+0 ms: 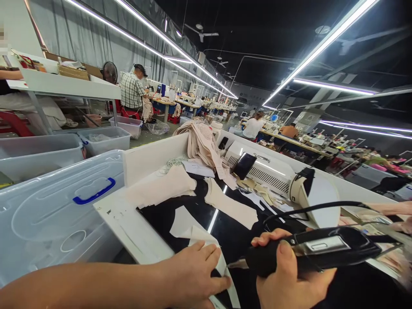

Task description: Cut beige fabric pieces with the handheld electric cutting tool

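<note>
My left hand (196,270) lies with fingers stretched over a pale cut fabric piece (183,223), pressing it on the black tabletop (199,193). One corner of the piece is folded over, and a narrow strip of it runs out past my fingers. My right hand (289,274) is wrapped round a black corded handheld tool (322,249) with a silver part on its side. Its thin pointed tip (238,264) reaches toward the strip by my left fingers; I cannot tell whether it touches. Beyond lie a stack of pale pieces (164,186) and another stack (230,204).
Layered beige fabric (202,146) hangs over the back edge. A white lamp-like machine (260,163) with a phone (245,165) on it lines the far side, near scraps. Another person's hand (395,209) is at right. A lidded plastic bin (64,214) stands left.
</note>
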Action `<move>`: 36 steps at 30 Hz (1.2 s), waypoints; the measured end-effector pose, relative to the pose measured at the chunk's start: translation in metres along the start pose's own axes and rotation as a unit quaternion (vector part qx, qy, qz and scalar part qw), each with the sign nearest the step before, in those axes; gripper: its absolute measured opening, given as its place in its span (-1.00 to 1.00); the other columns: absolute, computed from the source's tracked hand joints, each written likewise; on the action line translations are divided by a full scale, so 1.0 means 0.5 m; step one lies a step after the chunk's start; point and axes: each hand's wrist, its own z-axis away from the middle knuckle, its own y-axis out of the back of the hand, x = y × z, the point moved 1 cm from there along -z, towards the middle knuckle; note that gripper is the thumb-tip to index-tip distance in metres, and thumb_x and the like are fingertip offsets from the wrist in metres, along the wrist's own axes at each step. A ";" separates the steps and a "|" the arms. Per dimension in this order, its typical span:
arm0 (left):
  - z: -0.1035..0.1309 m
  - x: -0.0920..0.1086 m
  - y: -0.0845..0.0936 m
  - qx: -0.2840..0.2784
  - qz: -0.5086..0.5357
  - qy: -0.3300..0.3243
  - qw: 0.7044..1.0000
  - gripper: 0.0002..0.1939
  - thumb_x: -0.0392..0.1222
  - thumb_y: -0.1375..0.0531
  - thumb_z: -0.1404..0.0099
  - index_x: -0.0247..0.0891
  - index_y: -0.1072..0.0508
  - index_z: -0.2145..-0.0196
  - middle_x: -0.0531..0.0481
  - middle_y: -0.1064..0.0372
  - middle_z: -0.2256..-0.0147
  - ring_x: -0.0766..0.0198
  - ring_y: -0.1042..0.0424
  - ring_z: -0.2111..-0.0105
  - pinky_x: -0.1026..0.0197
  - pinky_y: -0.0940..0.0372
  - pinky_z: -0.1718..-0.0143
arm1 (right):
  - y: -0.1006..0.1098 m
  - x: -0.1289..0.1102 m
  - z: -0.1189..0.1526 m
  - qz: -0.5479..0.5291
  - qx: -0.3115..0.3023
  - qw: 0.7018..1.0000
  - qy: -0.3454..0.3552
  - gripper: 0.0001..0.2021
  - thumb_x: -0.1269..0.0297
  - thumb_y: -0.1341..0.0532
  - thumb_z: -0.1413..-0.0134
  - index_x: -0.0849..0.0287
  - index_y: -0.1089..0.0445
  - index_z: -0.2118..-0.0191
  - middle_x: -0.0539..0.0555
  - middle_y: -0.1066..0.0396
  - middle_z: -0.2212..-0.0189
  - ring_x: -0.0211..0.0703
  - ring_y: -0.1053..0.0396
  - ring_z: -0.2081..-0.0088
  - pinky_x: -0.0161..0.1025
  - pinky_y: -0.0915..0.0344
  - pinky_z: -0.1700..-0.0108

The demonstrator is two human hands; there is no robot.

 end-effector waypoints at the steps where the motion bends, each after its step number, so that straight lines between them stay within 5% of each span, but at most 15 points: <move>1: 0.000 0.000 0.000 0.000 0.001 -0.001 1.000 -0.37 0.31 -0.19 -0.40 -0.17 -0.33 -0.21 -0.45 -0.35 -0.16 -0.19 -0.39 -0.18 -0.12 -0.37 -0.10 | -0.001 0.001 0.001 0.003 0.001 1.000 0.000 -0.39 0.38 -0.43 0.10 -0.01 -0.25 -0.10 -0.18 -0.47 0.45 -0.21 -0.39 0.55 -0.16 -0.49 0.49; 36: 0.010 -0.013 -0.005 0.022 0.022 -0.018 0.999 -0.42 0.24 -0.22 -0.42 -0.16 -0.35 -0.22 -0.42 -0.33 -0.15 -0.17 -0.39 -0.16 -0.11 -0.36 -0.09 | -0.022 0.033 -0.011 -0.034 -0.038 0.999 -0.011 -0.51 0.36 -0.39 0.00 -0.06 -0.25 -0.03 -0.15 -0.44 0.43 -0.22 -0.37 0.52 -0.21 -0.47 0.48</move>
